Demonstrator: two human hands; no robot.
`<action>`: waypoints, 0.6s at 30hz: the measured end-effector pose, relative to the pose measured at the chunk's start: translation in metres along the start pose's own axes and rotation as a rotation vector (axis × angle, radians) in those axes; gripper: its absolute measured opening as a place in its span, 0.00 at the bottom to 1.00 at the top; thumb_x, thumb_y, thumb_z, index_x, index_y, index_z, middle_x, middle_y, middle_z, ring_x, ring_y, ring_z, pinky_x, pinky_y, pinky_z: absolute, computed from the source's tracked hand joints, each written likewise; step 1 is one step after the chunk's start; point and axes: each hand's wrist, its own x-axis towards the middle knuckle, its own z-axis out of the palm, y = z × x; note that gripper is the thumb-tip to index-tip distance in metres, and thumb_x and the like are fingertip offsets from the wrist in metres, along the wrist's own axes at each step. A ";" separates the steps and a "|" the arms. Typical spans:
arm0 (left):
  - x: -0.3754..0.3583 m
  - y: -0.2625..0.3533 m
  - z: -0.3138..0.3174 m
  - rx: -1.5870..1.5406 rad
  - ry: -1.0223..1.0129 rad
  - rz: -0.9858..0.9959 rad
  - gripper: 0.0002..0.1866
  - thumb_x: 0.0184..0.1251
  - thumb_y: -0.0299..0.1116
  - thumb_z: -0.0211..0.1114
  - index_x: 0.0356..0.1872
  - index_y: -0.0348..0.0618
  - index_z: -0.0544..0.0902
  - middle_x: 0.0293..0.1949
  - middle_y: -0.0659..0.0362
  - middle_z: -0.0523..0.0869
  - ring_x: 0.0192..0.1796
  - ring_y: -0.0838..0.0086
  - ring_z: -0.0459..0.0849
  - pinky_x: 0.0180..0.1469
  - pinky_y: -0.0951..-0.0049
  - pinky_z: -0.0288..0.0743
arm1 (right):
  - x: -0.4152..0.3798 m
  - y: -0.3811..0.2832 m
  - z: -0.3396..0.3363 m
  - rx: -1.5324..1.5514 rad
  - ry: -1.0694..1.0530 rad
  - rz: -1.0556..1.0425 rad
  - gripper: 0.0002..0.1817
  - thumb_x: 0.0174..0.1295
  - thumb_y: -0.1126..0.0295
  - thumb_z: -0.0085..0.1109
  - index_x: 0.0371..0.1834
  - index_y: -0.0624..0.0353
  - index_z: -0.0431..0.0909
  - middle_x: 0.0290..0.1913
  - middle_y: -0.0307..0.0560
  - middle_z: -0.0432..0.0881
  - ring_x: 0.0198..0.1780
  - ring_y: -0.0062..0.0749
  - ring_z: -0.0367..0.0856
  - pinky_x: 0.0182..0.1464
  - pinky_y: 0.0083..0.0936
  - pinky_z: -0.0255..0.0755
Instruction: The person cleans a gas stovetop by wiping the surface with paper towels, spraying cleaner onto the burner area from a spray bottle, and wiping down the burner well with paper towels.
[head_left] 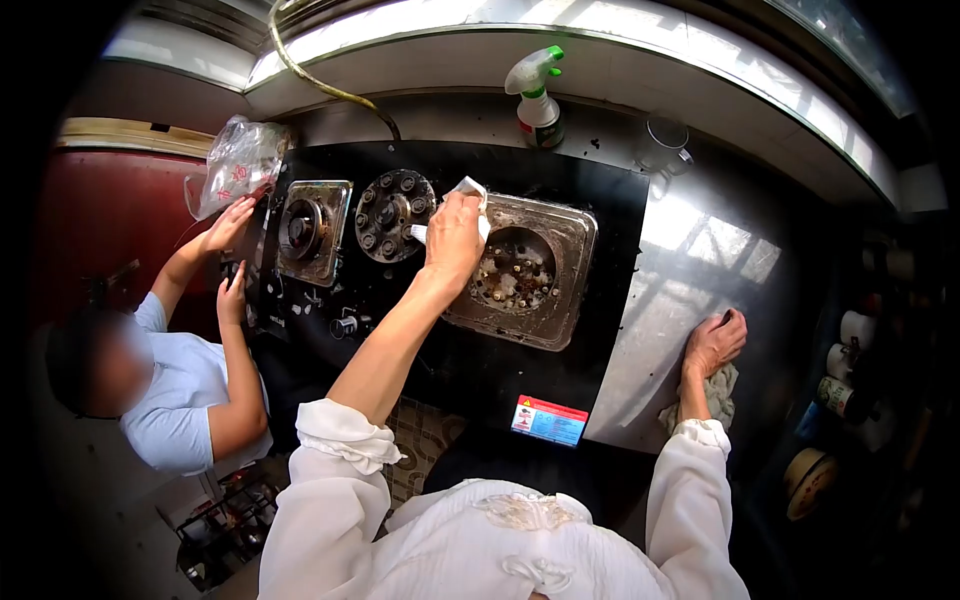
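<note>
My left hand [455,242] is closed around a folded white cloth or paper wipe [470,188], at the left rim of the large square burner tray [570,290] on the black gas stove. Greasy residue coats this tray, and its round well [515,268] holds dirty burner parts. Just left of my hand lies a round burner plate [394,215]. My right hand [715,342], fingers curled in, rests on the metal counter [660,300]. Beneath its wrist sits a crumpled rag [722,392].
A co-worker [190,380] stands at the left, hands by a smaller burner [303,230] and a plastic bag [240,165]. Behind the stove are a spray bottle [540,112], a glass mug [664,145] and a hose [330,92]. A stove knob [343,327] and loose debris lie in front.
</note>
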 end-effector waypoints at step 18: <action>-0.122 0.007 -0.027 0.009 -0.019 -0.219 0.09 0.59 0.18 0.56 0.38 0.35 0.83 0.37 0.45 0.83 0.42 0.50 0.84 0.47 0.56 0.78 | -0.002 0.002 0.004 -0.001 0.005 -0.005 0.16 0.64 0.66 0.52 0.55 0.49 0.73 0.57 0.40 0.74 0.60 0.40 0.72 0.59 0.38 0.66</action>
